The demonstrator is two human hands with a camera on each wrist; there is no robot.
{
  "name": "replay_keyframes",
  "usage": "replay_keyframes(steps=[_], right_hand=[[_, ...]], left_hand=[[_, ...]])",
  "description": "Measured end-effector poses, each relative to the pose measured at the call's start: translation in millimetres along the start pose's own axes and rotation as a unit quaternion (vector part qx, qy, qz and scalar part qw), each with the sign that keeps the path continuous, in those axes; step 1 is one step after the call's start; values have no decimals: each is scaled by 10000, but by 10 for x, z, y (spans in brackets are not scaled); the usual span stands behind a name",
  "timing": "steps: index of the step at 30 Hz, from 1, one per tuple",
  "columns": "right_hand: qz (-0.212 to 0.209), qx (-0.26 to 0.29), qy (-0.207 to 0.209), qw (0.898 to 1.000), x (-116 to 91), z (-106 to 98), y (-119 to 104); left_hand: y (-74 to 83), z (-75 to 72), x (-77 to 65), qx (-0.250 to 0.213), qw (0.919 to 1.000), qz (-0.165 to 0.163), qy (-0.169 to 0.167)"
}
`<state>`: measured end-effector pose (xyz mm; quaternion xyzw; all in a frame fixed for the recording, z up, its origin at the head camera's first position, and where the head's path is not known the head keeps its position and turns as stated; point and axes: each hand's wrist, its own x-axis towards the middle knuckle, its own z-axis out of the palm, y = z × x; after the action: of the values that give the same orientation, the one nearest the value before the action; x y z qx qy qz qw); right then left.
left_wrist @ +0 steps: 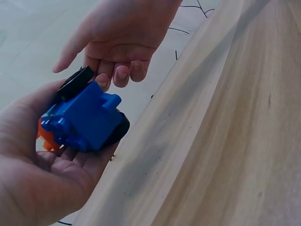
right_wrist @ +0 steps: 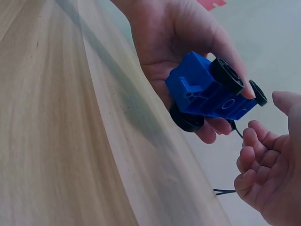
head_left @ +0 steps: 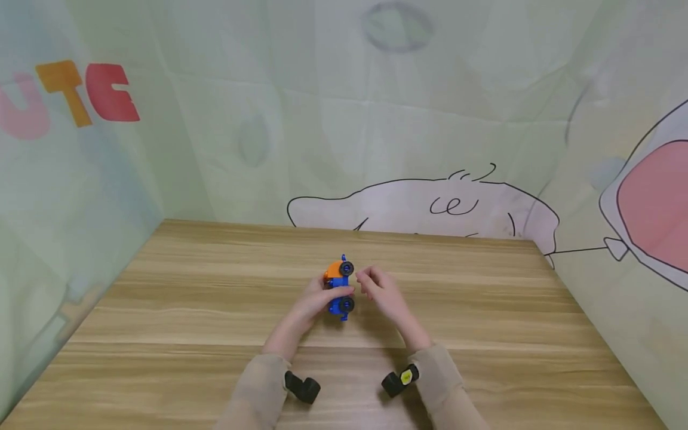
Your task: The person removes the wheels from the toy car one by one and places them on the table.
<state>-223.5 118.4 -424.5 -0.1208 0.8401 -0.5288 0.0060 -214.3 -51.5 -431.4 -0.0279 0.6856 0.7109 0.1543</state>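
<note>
My left hand [head_left: 313, 301] grips a small toy car [head_left: 338, 280] above the table, its thumb laid across the car's side between two black wheels. The car has a blue body and an orange part, and is turned so that its wheels face right, toward my other hand. In the right wrist view the blue underside [right_wrist: 221, 104] and several black wheels show. Just right of the car is my right hand [head_left: 384, 294], fingers loosely bent and holding nothing. In the left wrist view the right hand [left_wrist: 124, 35] appears beyond the car, its fingertips close to a wheel [left_wrist: 75, 84].
Beneath both hands lies a wood-grain table [head_left: 204, 286]. A pale printed cloth [head_left: 322, 131] with cartoon drawings and letters stands behind the table and along its sides. Black camera mounts [head_left: 303, 388] are worn at both wrists over beige sleeves.
</note>
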Motion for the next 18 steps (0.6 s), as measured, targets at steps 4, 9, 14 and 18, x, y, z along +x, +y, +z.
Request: replay_keyframes(steps=[4,9,14,18], right_hand=[[20,-49,-107,9999,-1,21,-23],[75,-19,-229,9997,-45,3,-137],[-3,19,-241,9997,-19,32,-33],[-78,65,-276,9996,-20,39,-17]], left_hand=[[3,6,2,91,9999,53,-9],[-16,25,18,227,9996,126,-100],[-17,44,-2,322,9992,139,-182],[-35,52,-3,330,9989,166,-279]])
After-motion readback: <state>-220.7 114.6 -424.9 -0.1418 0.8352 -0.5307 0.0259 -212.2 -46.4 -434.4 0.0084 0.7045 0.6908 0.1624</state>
